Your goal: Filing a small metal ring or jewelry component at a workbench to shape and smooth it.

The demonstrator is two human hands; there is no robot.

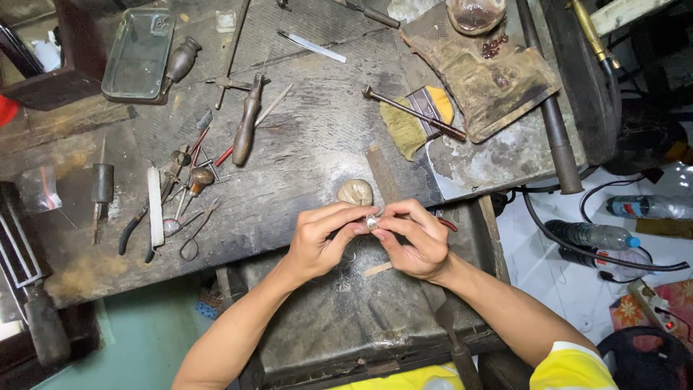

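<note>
Both hands meet over the worn grey workbench (303,152): the left hand (321,242) and right hand (415,242) pinch a small shiny silver metal piece (372,222) between fingertips, just below a rounded tan lump (355,192) on the bench edge

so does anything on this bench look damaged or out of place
Nothing looks spilled or broken. The worn grey workbench is scarred and strewn with hand tools, and both hands, left and right, pinch a small silvery piece between fingertips.
</note>
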